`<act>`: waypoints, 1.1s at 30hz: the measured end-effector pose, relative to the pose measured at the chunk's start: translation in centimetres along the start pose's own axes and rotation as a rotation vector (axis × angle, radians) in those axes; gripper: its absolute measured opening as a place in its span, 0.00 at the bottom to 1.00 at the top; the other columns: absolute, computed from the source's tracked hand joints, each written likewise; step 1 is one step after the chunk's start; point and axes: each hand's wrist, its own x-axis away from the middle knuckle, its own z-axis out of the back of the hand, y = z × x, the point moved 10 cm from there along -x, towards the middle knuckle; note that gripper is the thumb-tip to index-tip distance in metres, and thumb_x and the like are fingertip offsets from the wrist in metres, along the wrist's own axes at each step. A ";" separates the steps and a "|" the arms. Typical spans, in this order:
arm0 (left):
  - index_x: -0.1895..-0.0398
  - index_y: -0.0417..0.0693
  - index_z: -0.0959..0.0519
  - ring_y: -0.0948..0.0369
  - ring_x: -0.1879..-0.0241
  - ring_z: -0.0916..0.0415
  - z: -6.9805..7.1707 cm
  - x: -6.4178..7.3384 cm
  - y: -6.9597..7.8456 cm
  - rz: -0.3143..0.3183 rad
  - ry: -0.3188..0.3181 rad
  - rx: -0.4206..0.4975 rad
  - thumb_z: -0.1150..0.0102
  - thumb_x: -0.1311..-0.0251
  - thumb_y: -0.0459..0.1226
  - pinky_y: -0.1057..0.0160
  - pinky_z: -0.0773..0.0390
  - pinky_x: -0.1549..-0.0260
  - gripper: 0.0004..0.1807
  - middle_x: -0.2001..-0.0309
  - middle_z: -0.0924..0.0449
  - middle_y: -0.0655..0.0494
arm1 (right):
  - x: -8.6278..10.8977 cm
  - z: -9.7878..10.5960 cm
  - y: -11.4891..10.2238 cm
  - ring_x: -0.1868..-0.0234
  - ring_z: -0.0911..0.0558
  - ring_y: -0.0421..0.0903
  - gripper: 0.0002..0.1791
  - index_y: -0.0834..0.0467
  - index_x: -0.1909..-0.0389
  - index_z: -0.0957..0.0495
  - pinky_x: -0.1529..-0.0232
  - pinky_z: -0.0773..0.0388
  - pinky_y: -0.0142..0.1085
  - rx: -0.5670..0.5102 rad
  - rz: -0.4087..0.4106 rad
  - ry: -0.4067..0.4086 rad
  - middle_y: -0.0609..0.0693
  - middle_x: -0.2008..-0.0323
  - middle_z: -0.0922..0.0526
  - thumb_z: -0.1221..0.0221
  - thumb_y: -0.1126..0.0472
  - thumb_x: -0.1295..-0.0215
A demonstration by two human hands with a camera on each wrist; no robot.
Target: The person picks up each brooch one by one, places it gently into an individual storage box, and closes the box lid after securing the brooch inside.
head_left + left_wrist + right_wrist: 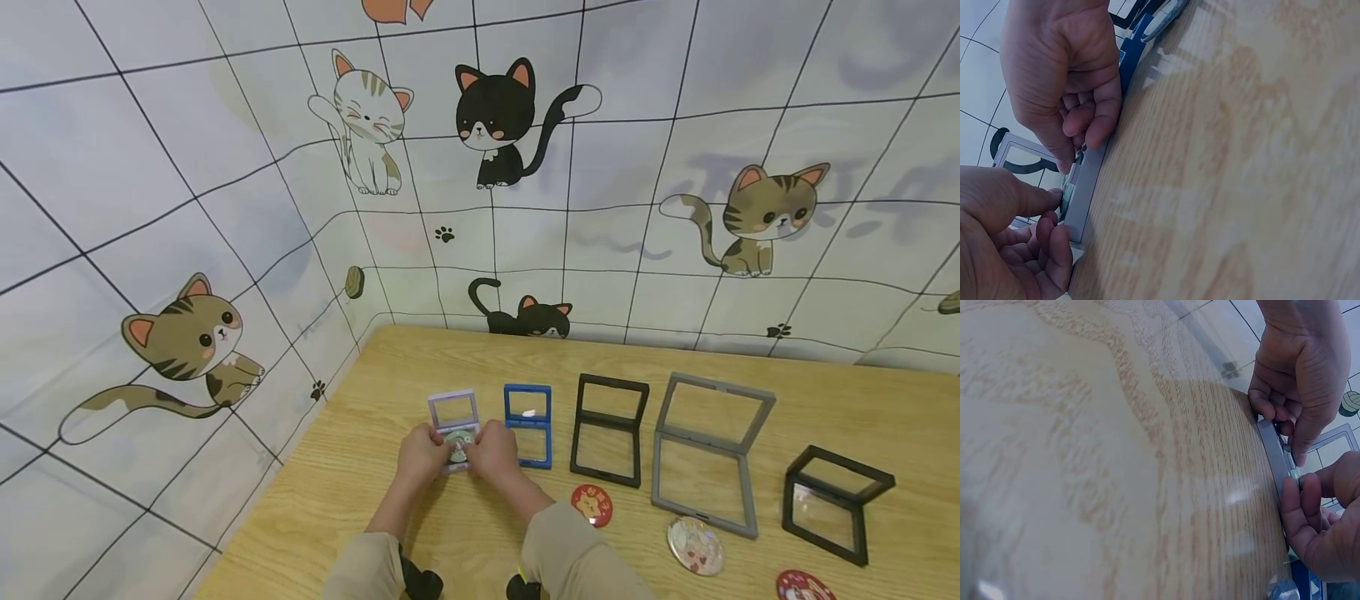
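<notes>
Both hands [422, 454] [495, 454] hold a green badge [459, 438] at a lilac frame [452, 394]; a red badge [592, 505] bears blurred characters.

Five frames [609, 419] across the table [468, 546]
A badge [458, 446] is at the leftmost frame [457, 427], between the hands [422, 454]; three more badges [696, 546] lie before the three rightmost.
</notes>
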 end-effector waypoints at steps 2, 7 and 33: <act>0.76 0.38 0.31 0.60 0.79 0.34 -0.1 0.0 0.0 -0.003 0.000 -0.004 0.40 0.50 0.31 0.67 0.34 0.83 0.09 0.78 0.31 0.51 | 0.0 0.0 0.0 0.96 0.34 0.36 0.18 0.62 0.96 0.28 0.91 0.42 0.27 -0.005 -0.008 -0.004 0.49 0.97 0.29 0.38 0.68 0.50; 0.77 0.38 0.31 0.61 0.81 0.34 0.1 0.0 0.3 -0.028 0.009 -0.025 0.39 0.51 0.31 0.67 0.34 0.85 0.09 0.80 0.31 0.52 | 0.1 0.2 0.0 0.96 0.33 0.36 0.18 0.62 0.95 0.29 0.91 0.40 0.27 -0.009 -0.013 0.010 0.48 0.97 0.29 0.37 0.68 0.51; 0.83 0.40 0.32 0.63 0.84 0.37 0.2 0.3 0.7 -0.039 0.000 -0.021 0.39 0.51 0.31 0.69 0.37 0.86 0.12 0.84 0.33 0.55 | 0.5 0.3 -0.3 0.93 0.33 0.39 0.16 0.62 0.96 0.29 0.89 0.40 0.28 0.077 0.034 0.012 0.47 0.97 0.29 0.38 0.70 0.56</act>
